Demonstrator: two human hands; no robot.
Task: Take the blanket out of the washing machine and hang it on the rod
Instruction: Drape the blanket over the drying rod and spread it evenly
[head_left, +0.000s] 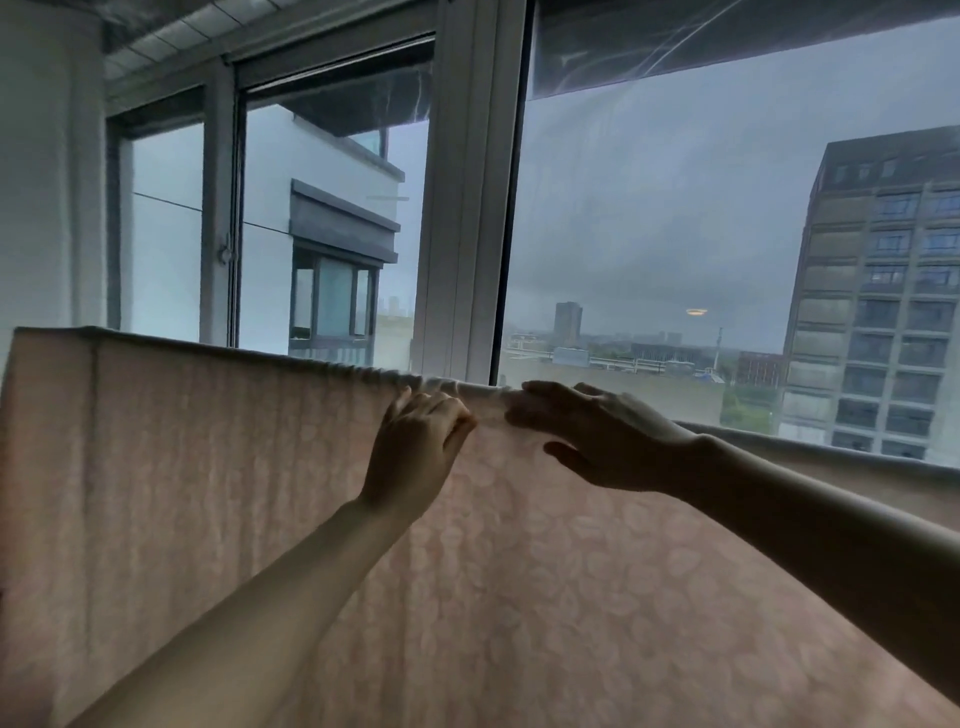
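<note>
A pale pink blanket (208, 467) with a faint leaf pattern hangs draped over a rod. It fills the lower half of the view, and the rod itself is hidden under its folded top edge. My left hand (415, 447) is raised to that top edge, fingers curled into a small bunch of fabric. Just to the right, my right hand (597, 436) reaches over the same edge. Its fingers wrap the fold and its thumb spreads out on the near face. The two hands are almost touching where the fabric is wrinkled.
Directly behind the blanket stands a large window with a thick white frame post (467, 208). A white wall (36, 182) is at the left. Buildings and grey sky show through the glass. The washing machine is out of view.
</note>
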